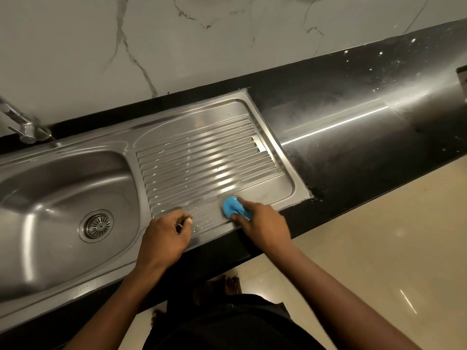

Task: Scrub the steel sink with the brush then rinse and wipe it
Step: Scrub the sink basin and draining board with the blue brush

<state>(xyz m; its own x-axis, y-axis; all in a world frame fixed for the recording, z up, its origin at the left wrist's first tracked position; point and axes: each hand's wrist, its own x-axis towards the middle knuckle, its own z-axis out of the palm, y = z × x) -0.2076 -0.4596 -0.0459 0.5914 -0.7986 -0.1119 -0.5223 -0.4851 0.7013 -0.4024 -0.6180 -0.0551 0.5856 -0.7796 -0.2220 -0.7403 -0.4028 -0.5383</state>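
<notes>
On the drainboard (pixel 202 157) the right hand (pixel 262 223) grips the blue brush (pixel 233 207); the left hand (pixel 165 238) rests curled, grip's contents unclear.

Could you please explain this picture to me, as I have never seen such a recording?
No machine here: a person wears a camera on the head, so the picture looks down at their own hands. A steel sink with a ridged draining board sits in a black counter, tap at the back left. The right hand holds a blue brush in its grip on the board's near edge. The left hand rests beside it, fingers curled; whether it holds anything is unclear.
</notes>
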